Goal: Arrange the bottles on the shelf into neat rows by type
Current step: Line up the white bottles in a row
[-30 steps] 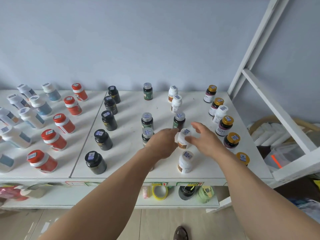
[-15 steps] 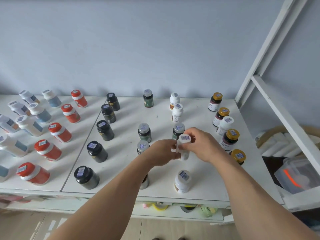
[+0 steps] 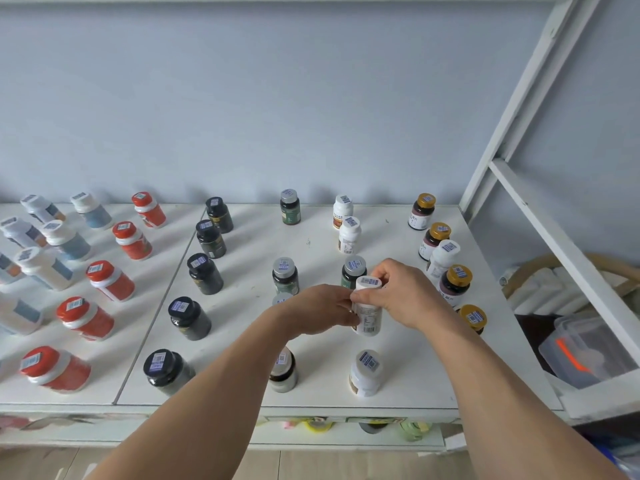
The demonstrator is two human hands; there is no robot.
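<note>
A small white bottle (image 3: 368, 308) stands upright near the middle of the white shelf top (image 3: 249, 258). My right hand (image 3: 401, 292) grips its cap and upper body from the right. My left hand (image 3: 320, 308) touches its left side with the fingertips. Behind it stands a dark green bottle with a silver cap (image 3: 353, 271). More white bottles stand at the back (image 3: 349, 235) and at the front (image 3: 366, 372). Black bottles (image 3: 204, 273) form a column on the left, gold-capped ones (image 3: 455, 284) on the right, with one white bottle (image 3: 443, 259) among them.
Red-capped orange bottles (image 3: 110, 280) and white-and-blue bottles (image 3: 64, 240) fill the left panel. A white slanted frame (image 3: 540, 216) rises at the right, with a clear plastic box (image 3: 585, 355) and a basket beyond it. Tape rolls (image 3: 318, 424) sit on the lower shelf.
Both hands closed in on the small white bottle: the right hand moved from beside it to grip its top. The camera view shifted slightly.
</note>
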